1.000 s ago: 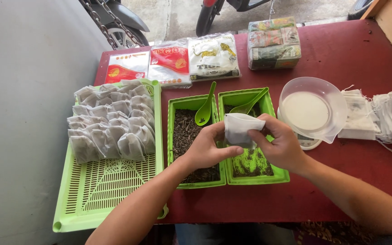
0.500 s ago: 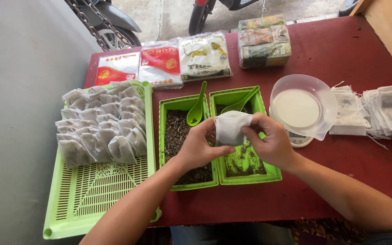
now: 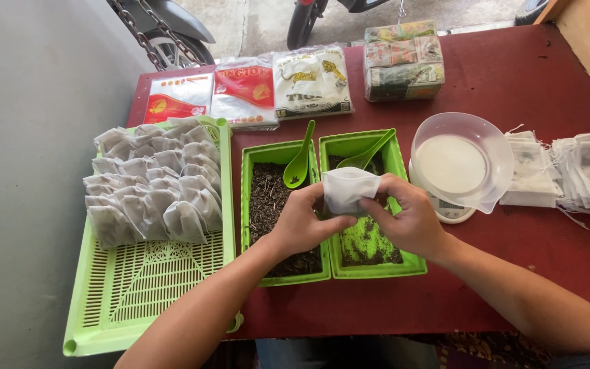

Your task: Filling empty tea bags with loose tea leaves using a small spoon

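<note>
- Pouch, small, white and filled, sits pinched between your two hands above the seam of the two green tubs, near the bench's centre.
- Your left hand is clamped on its lower left corner; your right hand grips its right edge, fingers closed on the fabric.
- Leaves could spill if you tilt the open top toward 6 o'clock; both tubs lie beneath to catch them.
- At 12 o'clock, two green spoons lean on the tub rims; a stray wrist could tip them.
- At 9 o'clock, the slotted tray carries filled pouches.
- At 2 o'clock, a clear bowl sits on a scale.
</note>
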